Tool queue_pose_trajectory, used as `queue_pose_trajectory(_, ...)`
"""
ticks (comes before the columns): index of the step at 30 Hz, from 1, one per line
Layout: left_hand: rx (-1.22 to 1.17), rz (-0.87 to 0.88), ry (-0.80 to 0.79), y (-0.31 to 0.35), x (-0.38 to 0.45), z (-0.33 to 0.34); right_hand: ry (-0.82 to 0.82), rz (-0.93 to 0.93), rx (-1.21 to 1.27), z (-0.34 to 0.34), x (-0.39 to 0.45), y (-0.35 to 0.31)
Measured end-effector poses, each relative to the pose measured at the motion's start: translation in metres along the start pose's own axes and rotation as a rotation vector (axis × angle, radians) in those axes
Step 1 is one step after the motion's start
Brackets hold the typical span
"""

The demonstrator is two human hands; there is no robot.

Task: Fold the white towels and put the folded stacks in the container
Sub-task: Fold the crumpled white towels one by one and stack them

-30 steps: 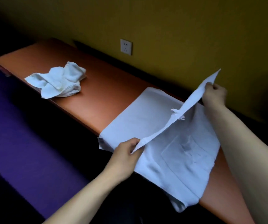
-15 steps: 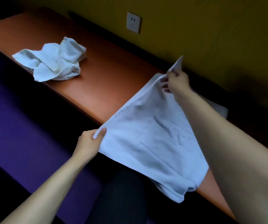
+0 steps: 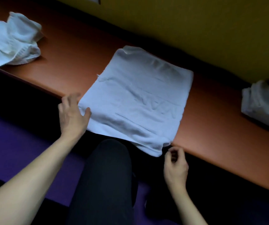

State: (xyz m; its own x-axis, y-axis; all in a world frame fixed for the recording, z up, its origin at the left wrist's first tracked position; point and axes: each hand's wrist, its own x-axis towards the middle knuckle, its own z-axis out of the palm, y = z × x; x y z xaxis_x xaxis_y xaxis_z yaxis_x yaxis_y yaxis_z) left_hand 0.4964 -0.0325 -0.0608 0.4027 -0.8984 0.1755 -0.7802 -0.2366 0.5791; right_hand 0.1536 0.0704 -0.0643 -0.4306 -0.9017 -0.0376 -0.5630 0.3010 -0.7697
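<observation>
Head view: folded towel (image 3: pixel 137 101), long axis diagonal, near end overhanging tabletop (image 3: pixel 228 135) edge; left hand (image 3: pixel 72 115) grip apart at its corner; right hand (image 3: pixel 176 166) loosely curled, empty.

I see an orange desk (image 3: pixel 75 65) running along the wall. A folded white towel (image 3: pixel 135 101) lies flat on it, overhanging the near edge. A crumpled towel (image 3: pixel 12 46) sits far left, a folded stack (image 3: pixel 263 104) far right.
</observation>
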Motion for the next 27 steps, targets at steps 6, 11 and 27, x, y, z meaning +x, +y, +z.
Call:
queue_pose_trajectory(6,0.323,0.228,-0.520,0.036,0.001,0.012,-0.142,-0.267,-0.212,0.011,-0.017,0.028)
queue_pose_trajectory(11,0.350,0.199,-0.603,0.041,0.000,0.003,-0.192,-0.316,-0.301,0.017,-0.010,0.029)
queue_pose_trajectory(27,0.378,0.203,-0.652,0.048,0.008,0.003,0.127,-0.337,-0.219,0.005,-0.023,0.015)
